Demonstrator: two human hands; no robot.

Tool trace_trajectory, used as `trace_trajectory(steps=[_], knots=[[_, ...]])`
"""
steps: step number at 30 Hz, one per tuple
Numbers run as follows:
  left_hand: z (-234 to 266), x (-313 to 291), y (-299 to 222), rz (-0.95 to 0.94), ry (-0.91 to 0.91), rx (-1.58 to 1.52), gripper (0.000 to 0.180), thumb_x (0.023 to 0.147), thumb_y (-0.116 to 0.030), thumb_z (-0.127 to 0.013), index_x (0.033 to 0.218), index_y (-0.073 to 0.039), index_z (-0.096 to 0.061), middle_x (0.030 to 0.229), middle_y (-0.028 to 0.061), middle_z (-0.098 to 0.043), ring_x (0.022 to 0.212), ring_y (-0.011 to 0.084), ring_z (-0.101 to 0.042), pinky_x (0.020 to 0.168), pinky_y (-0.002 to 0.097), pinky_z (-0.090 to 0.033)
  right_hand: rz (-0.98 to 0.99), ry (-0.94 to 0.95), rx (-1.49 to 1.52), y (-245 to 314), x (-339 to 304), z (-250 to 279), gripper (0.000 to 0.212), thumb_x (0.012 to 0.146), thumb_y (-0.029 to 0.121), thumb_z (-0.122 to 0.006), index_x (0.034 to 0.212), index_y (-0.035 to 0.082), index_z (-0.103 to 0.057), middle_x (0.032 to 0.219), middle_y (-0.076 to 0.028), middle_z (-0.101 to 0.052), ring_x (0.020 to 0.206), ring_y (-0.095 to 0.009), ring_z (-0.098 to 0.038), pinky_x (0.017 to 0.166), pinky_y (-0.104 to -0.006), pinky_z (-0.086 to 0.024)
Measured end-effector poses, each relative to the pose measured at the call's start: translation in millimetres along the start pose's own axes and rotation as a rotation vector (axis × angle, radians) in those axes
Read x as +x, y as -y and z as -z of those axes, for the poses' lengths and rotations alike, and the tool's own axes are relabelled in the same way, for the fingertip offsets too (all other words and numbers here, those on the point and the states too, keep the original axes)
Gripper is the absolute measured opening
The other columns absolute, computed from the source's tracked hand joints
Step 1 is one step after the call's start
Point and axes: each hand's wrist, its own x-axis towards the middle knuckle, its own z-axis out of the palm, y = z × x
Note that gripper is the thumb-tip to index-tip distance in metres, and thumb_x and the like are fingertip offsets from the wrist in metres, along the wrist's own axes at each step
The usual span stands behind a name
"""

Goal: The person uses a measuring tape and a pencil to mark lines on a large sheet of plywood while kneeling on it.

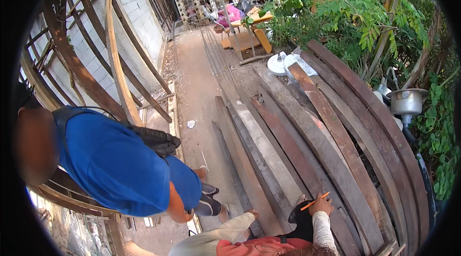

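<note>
My right hand (322, 205) is closed round an orange pencil (315, 201), low over the wooden planks (293, 155). Its pale sleeve comes up from the lower edge. My left hand (254, 214), in another pale sleeve, hangs over a plank further left; its fingers are too small and hidden to read. Between my arms a dark trouser leg (301, 220) shows, with a bare foot (302, 199) at its end on the planks. Long weathered boards, brown and grey, lie side by side lengthwise around both hands.
To the left, close by, stands a person in blue (120, 165) with a dark bag. Behind them, timber (115, 49) leans against a block wall. A white basin (277, 64) lies beyond the planks; a metal sink (408, 101) and plants line the right.
</note>
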Motion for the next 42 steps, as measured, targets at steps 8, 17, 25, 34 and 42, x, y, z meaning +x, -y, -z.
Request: trace_trajectory(steps=[8, 17, 25, 34, 42], knots=[[30.4, -22.1, -25.9, 0.130, 0.052, -0.021, 0.036, 0.082, -0.036, -0.061, 0.104, -0.010, -0.072, 0.099, 0.0104, -0.072, 0.092, 0.0251, -0.065, 0.088, 0.0401, -0.051, -0.011, 0.021, -0.032, -3.1, 9.6, -6.1, 0.045, 0.087, 0.034, -0.058, 0.129, 0.018, -0.054, 0.129, -0.010, -0.057, 0.125, -0.035, -0.050, 0.085, -0.0590, -0.046], [37.2, -19.8, -5.1, 0.210, -0.021, -0.116, 0.038, 0.082, -0.037, -0.060, 0.105, -0.009, -0.072, 0.103, 0.0139, -0.071, 0.096, 0.0301, -0.065, 0.090, 0.0419, -0.050, 0.057, 0.045, -0.133, 28.0, 13.8, -3.7, 0.045, 0.090, 0.039, -0.055, 0.130, 0.019, -0.053, 0.129, -0.010, -0.057, 0.126, -0.034, -0.049, 0.085, -0.0588, -0.045], [17.8, -38.2, 27.2, 0.293, -0.072, -0.161, 0.040, 0.083, -0.037, -0.058, 0.107, -0.009, -0.071, 0.106, 0.0169, -0.070, 0.101, 0.0346, -0.065, 0.092, 0.0435, -0.050, 0.144, 0.071, -0.220, 46.9, 19.8, -6.5, 0.045, 0.091, 0.041, -0.054, 0.131, 0.019, -0.052, 0.130, -0.010, -0.057, 0.127, -0.034, -0.049, 0.083, -0.0587, -0.046], [-11.8, -84.4, 64.5, 0.410, -0.234, -0.158, 0.042, 0.083, -0.038, -0.056, 0.109, -0.008, -0.070, 0.110, 0.0203, -0.069, 0.105, 0.0397, -0.065, 0.094, 0.0454, -0.050, 0.189, 0.054, -0.274, 70.3, 22.2, -13.3, 0.047, 0.089, 0.034, -0.062, 0.131, 0.014, -0.053, 0.137, -0.009, -0.054, 0.135, -0.035, -0.042, 0.091, -0.0577, -0.048], [-20.1, -99.2, 149.4, 0.464, -0.244, -0.349, 0.032, 0.081, -0.033, -0.056, 0.099, -0.016, -0.075, 0.100, 0.0173, -0.071, 0.094, 0.0292, -0.070, 0.081, 0.0415, -0.054, 0.202, 0.035, -0.284, 99.0, 4.0, -30.0, 0.047, 0.090, 0.034, -0.060, 0.132, 0.017, -0.052, 0.140, -0.010, -0.053, 0.136, -0.036, -0.042, 0.099, -0.0563, -0.045]])
